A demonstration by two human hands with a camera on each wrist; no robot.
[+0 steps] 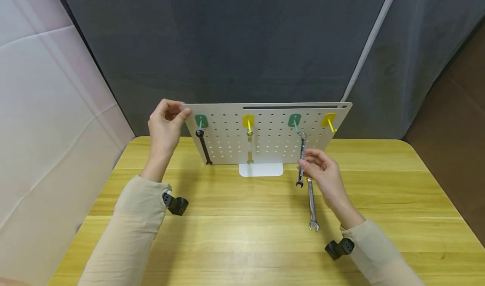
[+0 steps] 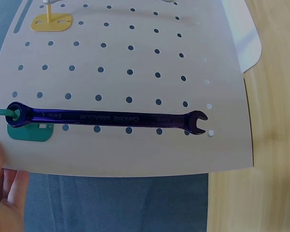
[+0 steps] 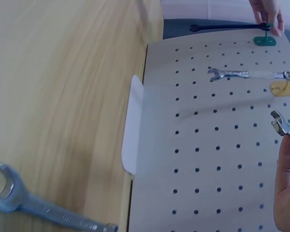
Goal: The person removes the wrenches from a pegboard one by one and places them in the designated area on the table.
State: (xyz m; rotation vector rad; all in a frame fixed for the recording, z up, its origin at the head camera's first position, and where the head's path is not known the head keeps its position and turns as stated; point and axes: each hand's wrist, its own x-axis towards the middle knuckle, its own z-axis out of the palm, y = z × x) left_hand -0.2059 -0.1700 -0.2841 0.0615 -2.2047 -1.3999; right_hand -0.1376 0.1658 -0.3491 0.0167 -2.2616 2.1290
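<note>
My left hand [image 1: 164, 128] pinches the top left corner of a white pegboard [image 1: 227, 110] between thumb and fingers. In my right hand [image 1: 322, 174], a small silver combination wrench [image 1: 302, 157] hangs upright, its ring end right at the tip of the right green hook [image 1: 294, 120] and its open end down. A dark combination wrench [image 2: 106, 117] hangs by its ring on the left green hook [image 2: 31, 132]. On the middle yellow hook [image 1: 248, 120] hangs another silver wrench [image 3: 237, 74]. Below my right hand, a larger silver wrench [image 1: 312, 204] lies on the table.
The pegboard leans on the wooden table [image 1: 235, 235], with a white foot plate [image 1: 260, 170] at its bottom edge. At the far right a yellow hook [image 1: 329, 119] holds nothing. Dark grey cloth [image 1: 227, 41] stands behind, and a white cloth wall [image 1: 57, 109] rises on the left.
</note>
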